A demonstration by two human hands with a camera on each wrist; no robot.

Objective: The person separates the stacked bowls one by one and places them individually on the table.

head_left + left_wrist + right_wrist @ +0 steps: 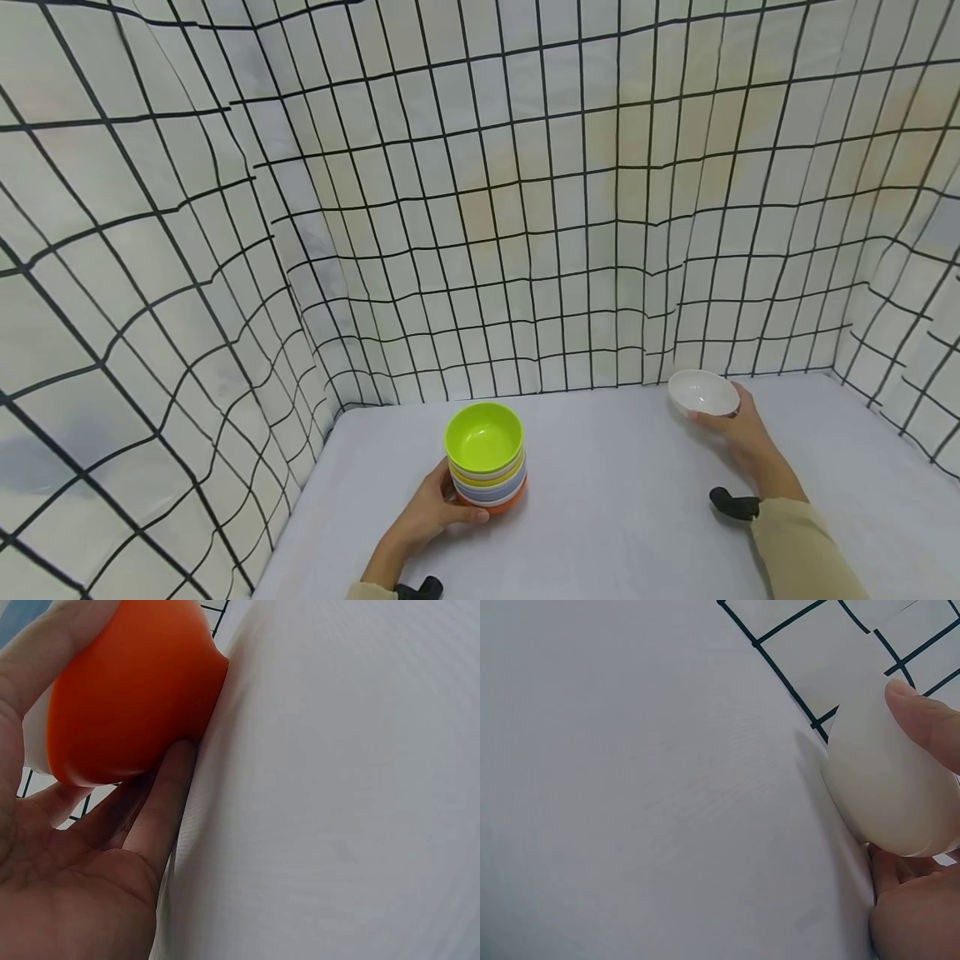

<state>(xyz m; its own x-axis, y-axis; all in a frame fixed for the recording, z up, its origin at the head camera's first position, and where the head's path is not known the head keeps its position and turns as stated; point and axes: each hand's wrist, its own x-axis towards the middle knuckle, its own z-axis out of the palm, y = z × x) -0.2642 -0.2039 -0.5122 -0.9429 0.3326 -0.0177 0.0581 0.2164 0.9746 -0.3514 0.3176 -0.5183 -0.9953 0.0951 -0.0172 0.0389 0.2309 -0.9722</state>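
Observation:
A stack of nested bowls stands on the white table at the centre, a lime green bowl [483,438] on top. Yellow, grey-blue and white rims show below it, with an orange bowl [139,694] at the bottom. My left hand [429,510] holds the stack low down from its left side, the thumb across the near side and the fingers round the other. Far to the right, my right hand [742,433] grips a white bowl [702,392] by its right side, thumb in front. Its mouth faces up; whether its base touches the table I cannot tell.
The white table [600,500] runs back to a pale wall covered by a black grid [525,208]. More gridded wall [150,292] rises along the left and right sides. A black wrist strap [735,504] sits at the right sleeve.

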